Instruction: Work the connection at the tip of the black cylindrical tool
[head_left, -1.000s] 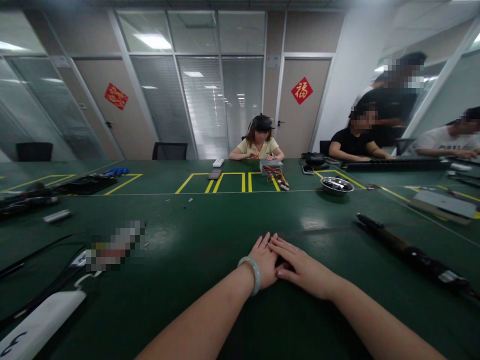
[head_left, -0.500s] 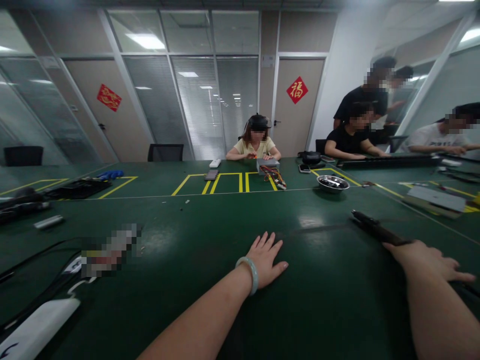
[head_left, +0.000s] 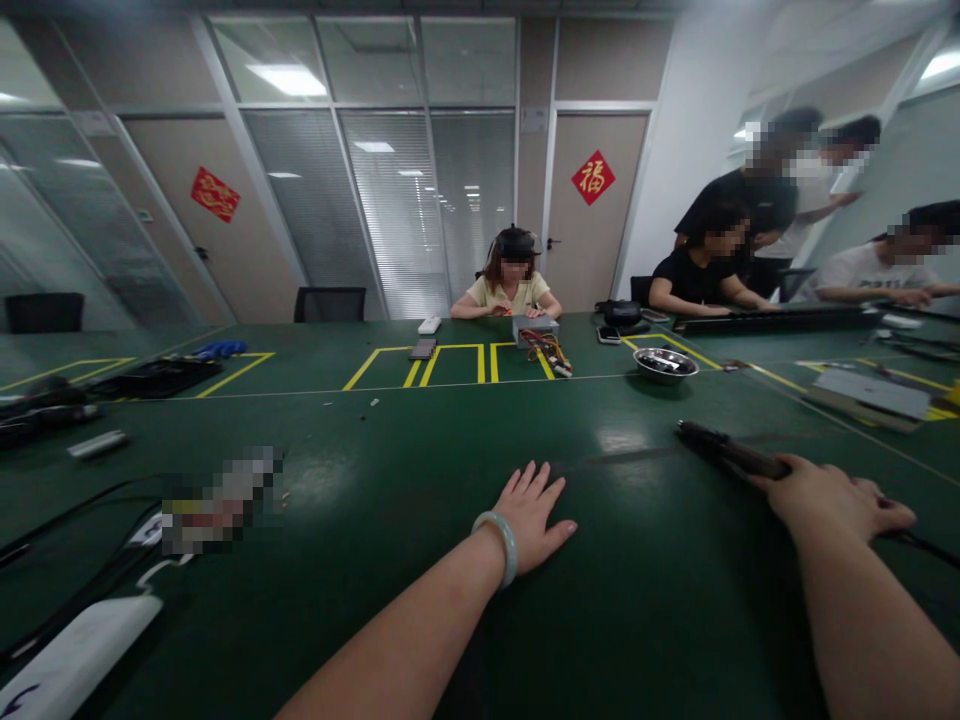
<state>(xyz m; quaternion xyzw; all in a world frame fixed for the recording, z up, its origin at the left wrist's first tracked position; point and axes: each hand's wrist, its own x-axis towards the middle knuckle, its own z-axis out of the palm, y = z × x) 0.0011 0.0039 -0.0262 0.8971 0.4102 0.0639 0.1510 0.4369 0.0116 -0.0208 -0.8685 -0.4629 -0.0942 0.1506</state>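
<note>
The right hand (head_left: 832, 497) wraps round the dark tool (head_left: 735, 452) at right; it seems stiff and fairly light, best held by its barrel. The left hand (head_left: 531, 522) lies flat, fingers spread.

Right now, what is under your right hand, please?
A dark, slender tool is under the right hand; its far end shows, but the part beneath the hand is covered.

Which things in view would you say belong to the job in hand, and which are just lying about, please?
Probably in the job:
black tool, in the right hand's grip

Apparently just lying about, untouched:
silver tube
phone
metal bowl
</note>
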